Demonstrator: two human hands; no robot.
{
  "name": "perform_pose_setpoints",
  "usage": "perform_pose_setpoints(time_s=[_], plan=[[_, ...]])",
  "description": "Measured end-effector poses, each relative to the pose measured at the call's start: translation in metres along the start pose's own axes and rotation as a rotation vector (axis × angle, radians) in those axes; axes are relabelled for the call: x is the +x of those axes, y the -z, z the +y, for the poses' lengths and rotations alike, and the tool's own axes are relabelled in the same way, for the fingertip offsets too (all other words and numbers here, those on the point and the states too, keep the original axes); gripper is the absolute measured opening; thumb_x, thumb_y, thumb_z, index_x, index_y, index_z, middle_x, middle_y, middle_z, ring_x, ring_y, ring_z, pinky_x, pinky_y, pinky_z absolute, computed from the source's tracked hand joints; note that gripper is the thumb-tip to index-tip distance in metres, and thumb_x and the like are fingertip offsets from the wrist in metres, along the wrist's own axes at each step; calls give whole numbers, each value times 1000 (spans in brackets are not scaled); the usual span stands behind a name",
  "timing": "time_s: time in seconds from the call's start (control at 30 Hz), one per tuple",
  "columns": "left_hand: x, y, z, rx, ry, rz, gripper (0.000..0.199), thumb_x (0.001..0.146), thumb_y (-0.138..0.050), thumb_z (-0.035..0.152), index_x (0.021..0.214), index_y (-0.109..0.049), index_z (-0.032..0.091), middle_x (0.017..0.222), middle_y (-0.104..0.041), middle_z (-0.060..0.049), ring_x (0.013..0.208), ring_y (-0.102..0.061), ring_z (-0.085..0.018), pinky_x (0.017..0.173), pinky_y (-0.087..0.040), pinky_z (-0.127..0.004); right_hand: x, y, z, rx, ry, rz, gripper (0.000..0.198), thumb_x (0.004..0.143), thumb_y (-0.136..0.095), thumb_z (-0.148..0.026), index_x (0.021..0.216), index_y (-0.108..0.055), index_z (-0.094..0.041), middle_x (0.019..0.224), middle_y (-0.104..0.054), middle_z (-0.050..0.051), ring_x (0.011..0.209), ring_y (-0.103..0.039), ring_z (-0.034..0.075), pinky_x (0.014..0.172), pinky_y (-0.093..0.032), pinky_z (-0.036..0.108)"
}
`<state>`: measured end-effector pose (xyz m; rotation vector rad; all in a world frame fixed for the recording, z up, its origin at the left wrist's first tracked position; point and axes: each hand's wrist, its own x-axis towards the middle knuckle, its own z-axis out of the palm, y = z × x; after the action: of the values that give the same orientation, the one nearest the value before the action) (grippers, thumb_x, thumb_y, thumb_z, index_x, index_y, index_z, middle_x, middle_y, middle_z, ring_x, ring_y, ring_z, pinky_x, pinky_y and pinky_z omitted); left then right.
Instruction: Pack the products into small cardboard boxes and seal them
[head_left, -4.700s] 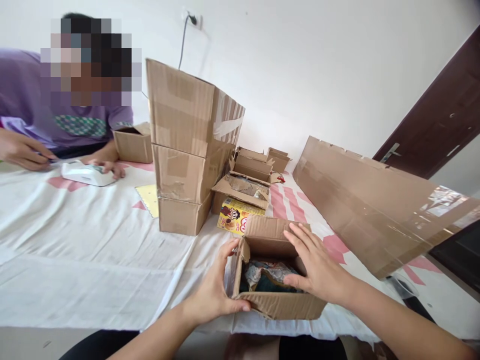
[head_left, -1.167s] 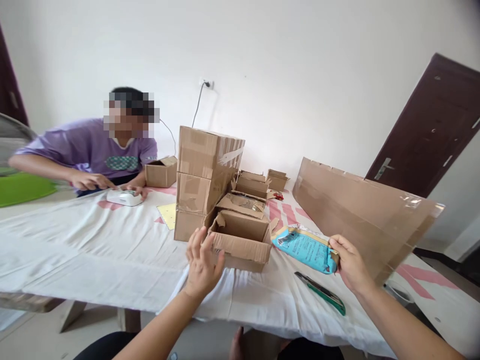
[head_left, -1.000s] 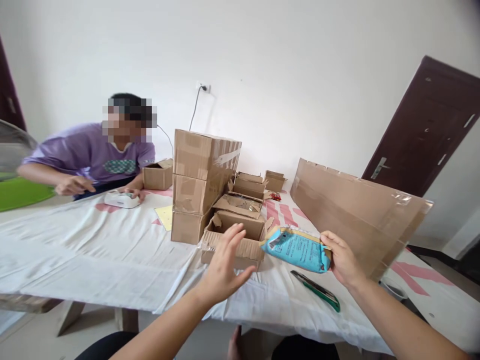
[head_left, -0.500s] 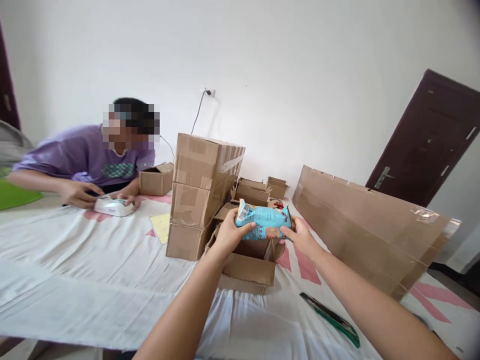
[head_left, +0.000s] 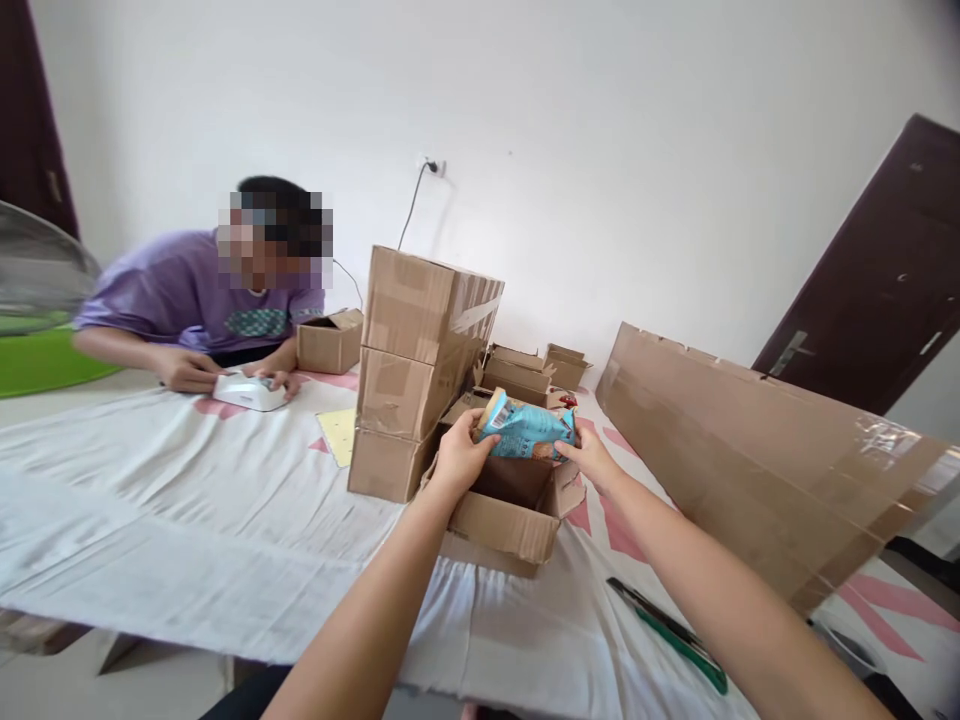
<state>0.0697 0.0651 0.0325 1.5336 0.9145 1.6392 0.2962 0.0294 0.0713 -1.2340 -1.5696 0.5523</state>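
A light-blue snack packet [head_left: 529, 428] is held between my two hands, over the far part of an open cardboard box [head_left: 499, 530]. My left hand [head_left: 465, 455] is closed on the packet's left end, thumb on the near face. At its right end, my right hand [head_left: 589, 455] grips with thumb and fingers. The packet tilts, its left end higher. The box's flaps are spread, and its inside looks dark; the bottom is hidden. A green utility knife [head_left: 671, 635] lies on the cloth to the right of the box.
Three stacked cardboard boxes [head_left: 397, 380] stand left of the open box. Smaller open boxes [head_left: 517, 375] sit behind it. A large cardboard sheet [head_left: 750, 450] stands along the right. Across the cloth-covered table [head_left: 187, 500], a person in purple [head_left: 202, 290] handles a white device [head_left: 251, 390].
The packet has tilted, its left end rising, and both hands have shifted slightly with it. The whole view has swung a little, moving the background.
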Motion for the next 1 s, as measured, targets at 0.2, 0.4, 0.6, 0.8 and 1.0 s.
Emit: perform_pose_setpoints(time_s=[0.2, 0.4, 0.6, 0.8, 1.0], plan=[[-40, 11, 76, -4, -303, 53, 26, 74, -57, 16, 100, -59, 20, 103, -68, -6, 103, -62, -23, 95, -46, -38, -62, 20, -64, -113, 177, 135, 51, 62, -80, -33, 104, -54, -22, 106, -66, 6, 97, -62, 26, 88, -51, 42], [-79, 26, 126, 17, -637, -182, 16, 78, -57, 10, 84, -47, 21, 103, -66, -9, 101, -61, -23, 90, -47, -40, -146, 46, -75, -425, 491, 84, 65, 70, -77, -27, 126, -45, -26, 132, -54, 15, 114, -59, 33, 91, -51, 48], [-127, 46, 95, 412, -1117, -453, 4, 83, -49, 18, 84, -50, 22, 107, -67, -10, 100, -61, -25, 93, -43, -48, -196, 64, -24, -538, 761, -107, 46, 78, -67, -34, 121, -51, -29, 133, -58, 15, 119, -58, 35, 96, -50, 53], [-153, 53, 22, 405, -1290, -770, 18, 89, -48, 22, 103, -58, 18, 125, -64, -17, 112, -59, -27, 90, -50, -40, -221, 38, 0, -650, 842, -397, 52, 87, -57, -26, 136, -42, -34, 134, -60, 8, 114, -63, 25, 95, -53, 40], [-136, 72, -6, 662, -1010, -738, 43, 90, -48, 19, 133, -47, 20, 130, -61, -13, 112, -59, -26, 97, -43, -39, -189, -3, 11, -741, 1064, -365, 45, 88, -50, -17, 130, -48, -33, 134, -59, 7, 121, -56, 21, 96, -50, 41]])
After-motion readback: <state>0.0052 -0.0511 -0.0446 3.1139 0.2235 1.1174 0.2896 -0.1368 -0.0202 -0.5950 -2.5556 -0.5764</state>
